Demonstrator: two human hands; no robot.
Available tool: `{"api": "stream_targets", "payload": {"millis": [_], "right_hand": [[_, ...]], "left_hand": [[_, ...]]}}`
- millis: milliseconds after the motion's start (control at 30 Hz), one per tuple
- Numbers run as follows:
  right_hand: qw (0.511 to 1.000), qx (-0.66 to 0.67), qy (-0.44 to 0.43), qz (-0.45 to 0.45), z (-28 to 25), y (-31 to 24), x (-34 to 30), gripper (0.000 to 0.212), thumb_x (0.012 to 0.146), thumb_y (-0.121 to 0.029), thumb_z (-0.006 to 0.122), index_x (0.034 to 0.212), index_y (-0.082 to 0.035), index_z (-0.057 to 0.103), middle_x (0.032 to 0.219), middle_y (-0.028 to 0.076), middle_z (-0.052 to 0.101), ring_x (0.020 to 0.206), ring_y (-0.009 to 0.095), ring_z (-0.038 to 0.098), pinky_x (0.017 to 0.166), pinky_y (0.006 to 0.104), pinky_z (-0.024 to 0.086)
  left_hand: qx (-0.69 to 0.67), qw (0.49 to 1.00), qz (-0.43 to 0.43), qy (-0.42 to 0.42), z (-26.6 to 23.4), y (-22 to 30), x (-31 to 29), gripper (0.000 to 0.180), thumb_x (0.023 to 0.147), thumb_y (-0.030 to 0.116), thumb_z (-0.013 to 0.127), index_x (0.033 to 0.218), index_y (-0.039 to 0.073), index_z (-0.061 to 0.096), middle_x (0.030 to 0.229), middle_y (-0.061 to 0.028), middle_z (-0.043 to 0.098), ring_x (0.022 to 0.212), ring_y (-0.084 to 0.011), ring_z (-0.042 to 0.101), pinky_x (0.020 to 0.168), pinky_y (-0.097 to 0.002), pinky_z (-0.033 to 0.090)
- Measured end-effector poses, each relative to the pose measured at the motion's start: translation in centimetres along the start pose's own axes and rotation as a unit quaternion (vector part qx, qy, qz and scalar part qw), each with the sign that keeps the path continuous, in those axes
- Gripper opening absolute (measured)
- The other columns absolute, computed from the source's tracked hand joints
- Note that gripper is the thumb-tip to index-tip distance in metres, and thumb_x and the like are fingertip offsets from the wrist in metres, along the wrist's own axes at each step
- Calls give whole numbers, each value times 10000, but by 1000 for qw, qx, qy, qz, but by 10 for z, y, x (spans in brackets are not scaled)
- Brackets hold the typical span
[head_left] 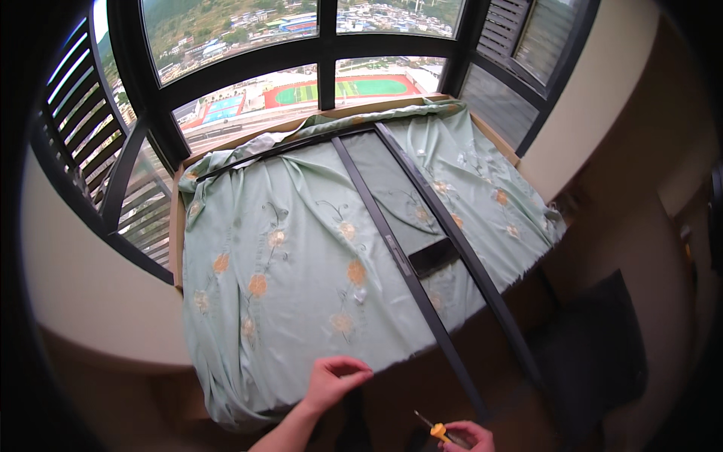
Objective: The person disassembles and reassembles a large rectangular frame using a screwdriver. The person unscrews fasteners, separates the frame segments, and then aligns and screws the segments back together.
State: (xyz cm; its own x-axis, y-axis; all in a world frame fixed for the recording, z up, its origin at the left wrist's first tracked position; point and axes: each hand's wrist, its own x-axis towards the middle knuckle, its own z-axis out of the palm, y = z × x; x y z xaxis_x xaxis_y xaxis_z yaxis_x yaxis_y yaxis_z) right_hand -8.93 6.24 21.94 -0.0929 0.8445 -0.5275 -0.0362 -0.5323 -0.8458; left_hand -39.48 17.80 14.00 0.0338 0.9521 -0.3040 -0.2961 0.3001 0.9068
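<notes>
Head view: a yellow-handled screwdriver [438, 432] is grasped by the right hand [470, 436] at the near edge of the scene, right of middle, its shaft directed toward the far left. The left hand [337, 381] is held farther off and to the left, by the near edge of the flowered cloth [301, 309]; its thumb and fingers are curled toward each other, but whether anything is pinched there cannot be told. The dark left rail [439, 331] and right rail [486, 286] are laid side by side across the cloth, their long axes slanted from far middle to near right, past its near edge. The left rail's near end is seen just beyond the right hand, the nearer hand to it; from the left hand, both rails are found to the right. Between them a black panel [434, 258] is seen, and a thin far rail [279, 148] is stretched leftward, short of the window [327, 51].
</notes>
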Motion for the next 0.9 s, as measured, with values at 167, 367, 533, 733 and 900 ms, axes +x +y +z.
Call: {"api": "stream_targets", "payload": {"millis": [167, 367, 533, 733, 900], "right_hand": [[960, -118, -45, -252, -44, -65, -55, 273, 761, 6, 740, 1031, 26, 704, 966, 156, 701, 850, 224, 709, 759, 311, 587], [898, -226, -34, -376, -141, -79, -157, 300, 666, -58, 789, 959, -24, 737, 955, 145, 718, 850, 249, 714, 767, 326, 573], [859, -225, -29, -459, -228, -65, -223, 317, 652, -1, 776, 966, -14, 739, 950, 147, 717, 809, 237, 717, 692, 310, 591], [834, -235, -14, -499, -289, -54, -262, 320, 649, 20, 780, 966, -11, 742, 938, 133, 716, 745, 224, 719, 612, 286, 595], [825, -253, 4, -505, -309, -55, -266, 292, 666, 18, 772, 953, -34, 755, 927, 117, 712, 710, 209, 710, 591, 278, 586]], "left_hand": [[-231, 970, -26, -66, 102, -1, -118, 145, 829, -58, 736, 972, -38, 722, 925, -129, 724, 868, -191, 704, 818, -302, 572], [-295, 943, -17, -155, 237, 4, -212, 152, 792, 10, 787, 927, -44, 743, 874, -173, 692, 777, -235, 687, 728, -319, 580], [-283, 939, -1, -197, 321, -3, -272, 147, 800, 12, 791, 912, -69, 740, 869, -211, 697, 763, -270, 716, 704, -326, 604], [-193, 944, 4, -268, 371, -14, -291, 160, 784, -96, 751, 939, -59, 749, 930, -182, 711, 822, -242, 721, 745, -314, 599], [-120, 946, 29, -299, 395, -2, -278, 173, 763, -95, 774, 929, -46, 760, 898, -172, 725, 799, -212, 718, 724, -280, 585]]}}
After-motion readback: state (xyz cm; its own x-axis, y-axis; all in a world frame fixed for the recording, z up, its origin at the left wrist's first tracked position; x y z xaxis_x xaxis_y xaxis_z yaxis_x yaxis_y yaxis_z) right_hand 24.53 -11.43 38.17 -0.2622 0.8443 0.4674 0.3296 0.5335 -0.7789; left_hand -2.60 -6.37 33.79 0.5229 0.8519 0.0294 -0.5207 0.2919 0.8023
